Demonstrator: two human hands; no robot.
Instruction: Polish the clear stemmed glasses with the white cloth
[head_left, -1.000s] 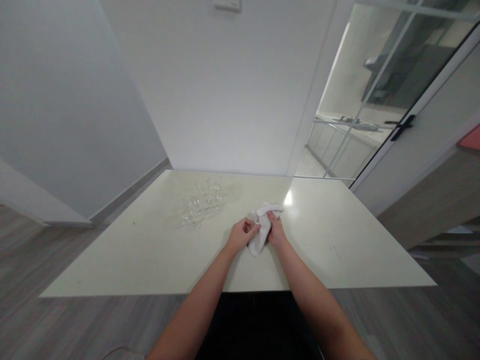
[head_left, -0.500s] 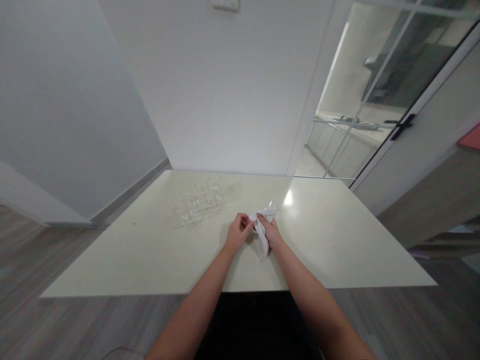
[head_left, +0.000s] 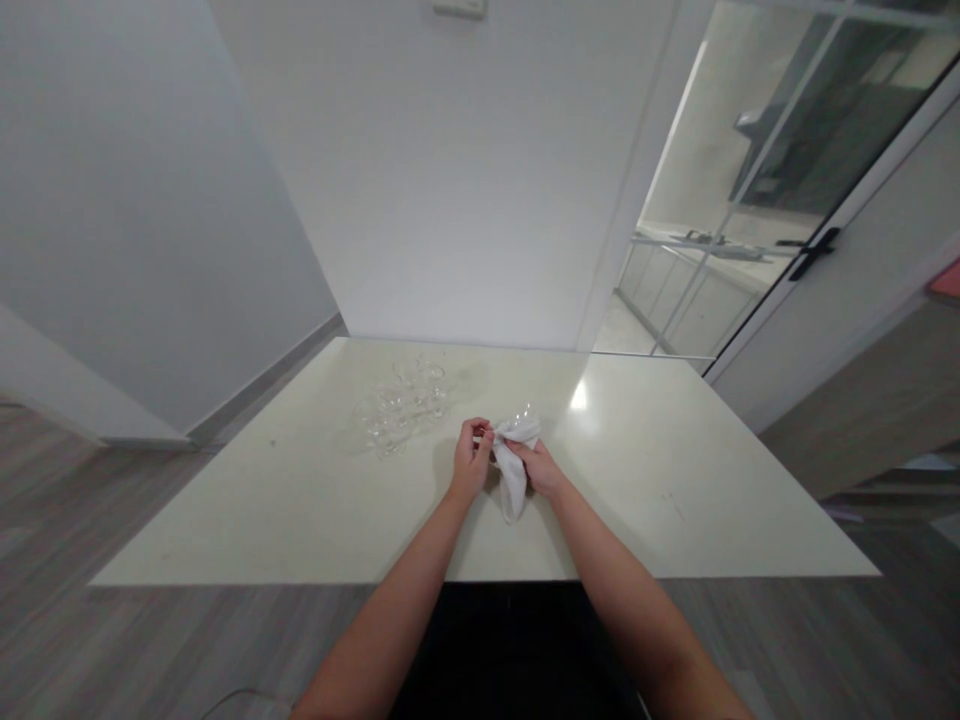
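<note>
Over the middle of the table, a white cloth is wrapped round a clear drinking glass, whose rounded end shows just past the cloth. My right hand is closed on the cloth and presses it round the glass. To its left, my left hand has its fingers curled in a pinch at the other end of the glass. That end is mostly covered by fingers and cloth. One corner of the cloth hangs down between my hands.
Several clear glasses are grouped on the left part of the pale table, hard to tell apart. A white wall rises behind the far edge. At the right is a glazed door with a black handle.
Cloth and glass have turned slightly leftward in my hands. The hanging cloth corner has swung left, and the left hand has tilted more upright.
</note>
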